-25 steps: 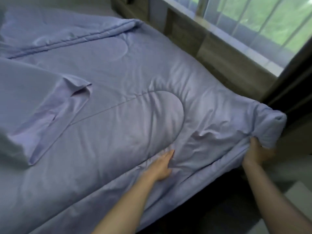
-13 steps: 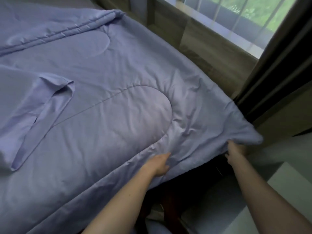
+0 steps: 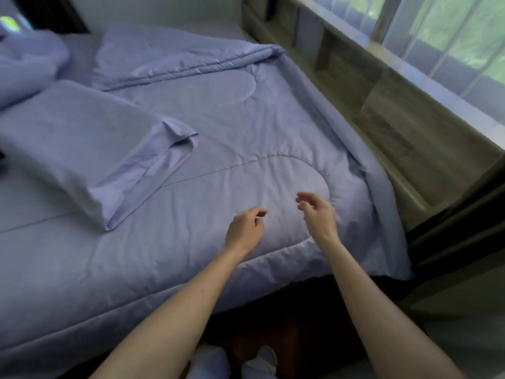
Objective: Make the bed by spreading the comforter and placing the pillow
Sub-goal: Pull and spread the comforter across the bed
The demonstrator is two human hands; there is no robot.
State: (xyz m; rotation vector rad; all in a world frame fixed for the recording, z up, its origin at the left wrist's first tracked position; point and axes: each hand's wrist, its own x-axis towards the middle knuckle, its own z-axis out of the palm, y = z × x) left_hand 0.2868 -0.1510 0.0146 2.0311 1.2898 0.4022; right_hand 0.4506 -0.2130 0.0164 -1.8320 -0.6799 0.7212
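A lavender quilted comforter (image 3: pixel 246 132) lies spread over the bed, its near edge hanging over the bed's side and its far end folded back in a band. A pillow (image 3: pixel 71 143) in a matching lavender case rests on the comforter at the left, its open flap end pointing towards me. My left hand (image 3: pixel 244 231) hovers over the comforter near the front edge, fingers loosely curled, holding nothing. My right hand (image 3: pixel 318 214) is just to its right, fingers apart and empty, above the comforter's near right corner.
A wooden headboard shelf (image 3: pixel 382 86) runs along the bed's right side under a window (image 3: pixel 451 36). More bunched lavender bedding (image 3: pixel 24 67) lies at the far left. My feet in light slippers (image 3: pixel 235 362) stand on the floor by the bed.
My right hand has let go of the comforter's corner and my left has lifted off it. Both now hover over the bed. The corner lies flat and the view has tilted up.
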